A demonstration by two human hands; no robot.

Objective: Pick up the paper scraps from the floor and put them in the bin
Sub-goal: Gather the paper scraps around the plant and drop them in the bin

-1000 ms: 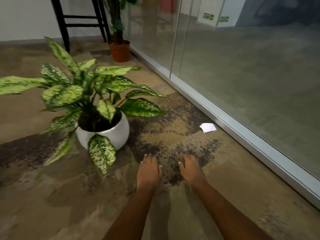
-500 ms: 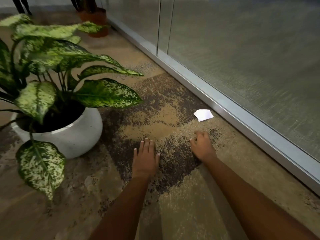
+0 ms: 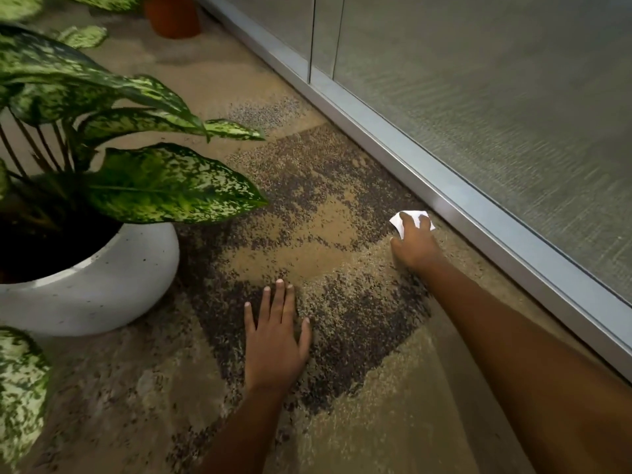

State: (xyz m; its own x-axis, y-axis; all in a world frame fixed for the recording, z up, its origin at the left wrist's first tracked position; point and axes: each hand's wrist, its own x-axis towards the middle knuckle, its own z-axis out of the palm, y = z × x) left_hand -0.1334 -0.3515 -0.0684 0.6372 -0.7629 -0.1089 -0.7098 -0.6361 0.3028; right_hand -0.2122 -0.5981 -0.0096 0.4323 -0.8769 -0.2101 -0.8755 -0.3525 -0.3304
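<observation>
A small white paper scrap (image 3: 396,221) lies on the patterned carpet, close to the metal base rail of the glass wall. My right hand (image 3: 414,244) reaches out to it, and its fingertips rest on top of the scrap, covering its middle. The thumb lies on the carpet just left of the paper. My left hand (image 3: 276,340) is flat on the carpet with its fingers straight, nearer to me and to the left of the scrap, holding nothing. No bin is in view.
A large speckled-leaf plant in a white pot (image 3: 102,285) stands on the left, its leaves (image 3: 164,184) reaching over the carpet. A terracotta pot (image 3: 172,17) stands farther back. The glass wall and its metal rail (image 3: 478,213) run along the right.
My head has come lower and closer to the floor. My right hand has moved forward and right onto the paper scrap. My left hand stays flat on the carpet.
</observation>
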